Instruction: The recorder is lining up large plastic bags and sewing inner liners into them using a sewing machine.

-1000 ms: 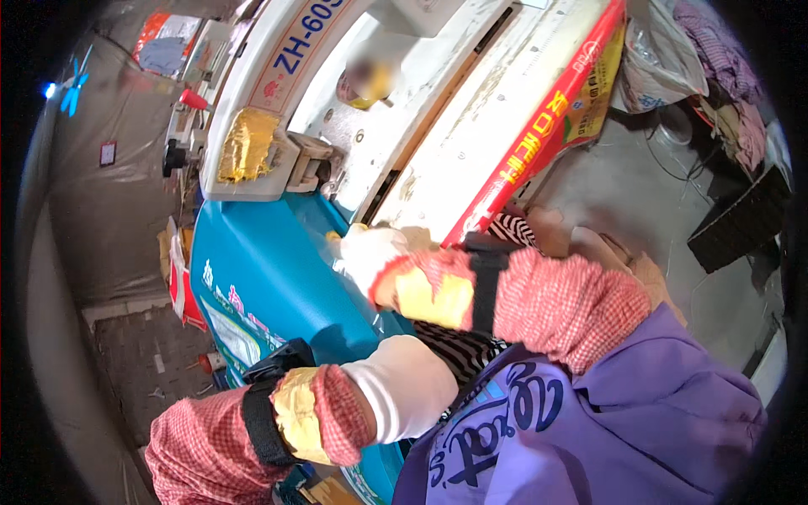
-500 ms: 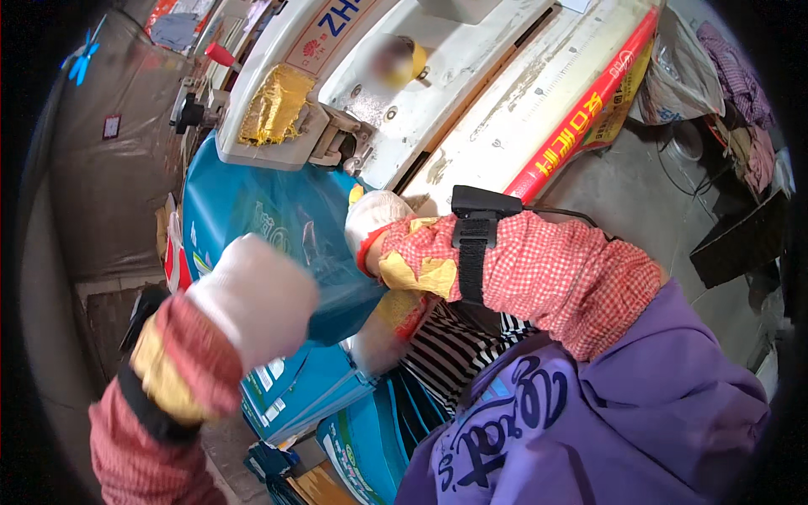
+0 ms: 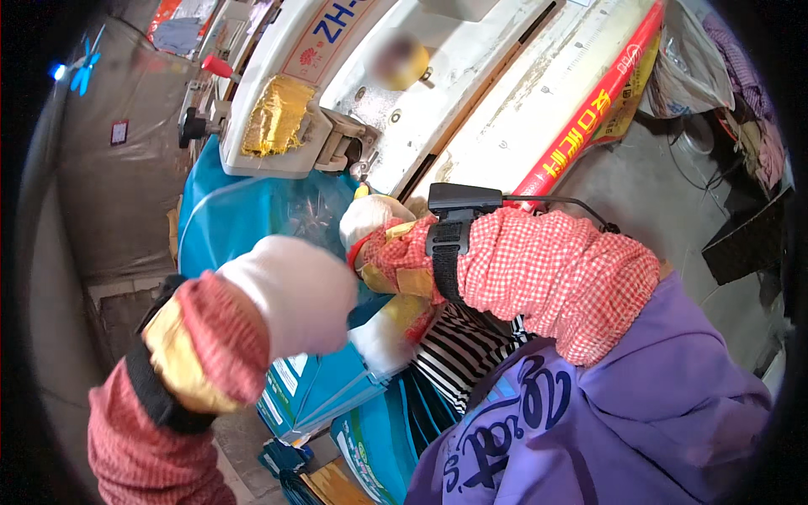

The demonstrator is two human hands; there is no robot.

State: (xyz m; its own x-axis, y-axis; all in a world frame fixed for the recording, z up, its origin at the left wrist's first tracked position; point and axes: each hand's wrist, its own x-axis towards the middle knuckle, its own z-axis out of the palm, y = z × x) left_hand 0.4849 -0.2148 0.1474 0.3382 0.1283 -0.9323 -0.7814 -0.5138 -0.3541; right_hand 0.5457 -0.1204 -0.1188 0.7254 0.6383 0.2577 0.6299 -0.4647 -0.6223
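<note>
My left hand [image 3: 290, 295], in a white glove, is over the blue plastic sack [image 3: 223, 210]; its fingers are hidden behind its back. My right hand [image 3: 370, 220], also gloved in white, lies at the sack's right side, just below the metal fittings of a white machine [image 3: 273, 160]. One yellow-tipped finger shows at its top; the others are out of sight, so its grip cannot be made out. Under my right forearm is a white, yellow and red thing [image 3: 389, 341], too blurred to name. Stacked blue printed sacks [image 3: 316, 396] lie below my hands.
A long white table edge [image 3: 513, 109] with a red and yellow strip [image 3: 589, 109] runs to the upper right. White plastic bags [image 3: 686, 67] and cloth sit beyond it. A dark angular piece [image 3: 745, 240] stands at the right. A blue fan [image 3: 84, 69] is at the upper left.
My left hand has moved right, closer to my right hand, and covers more of the sack. My right hand has shifted slightly left. A bright light now shows beside the fan.
</note>
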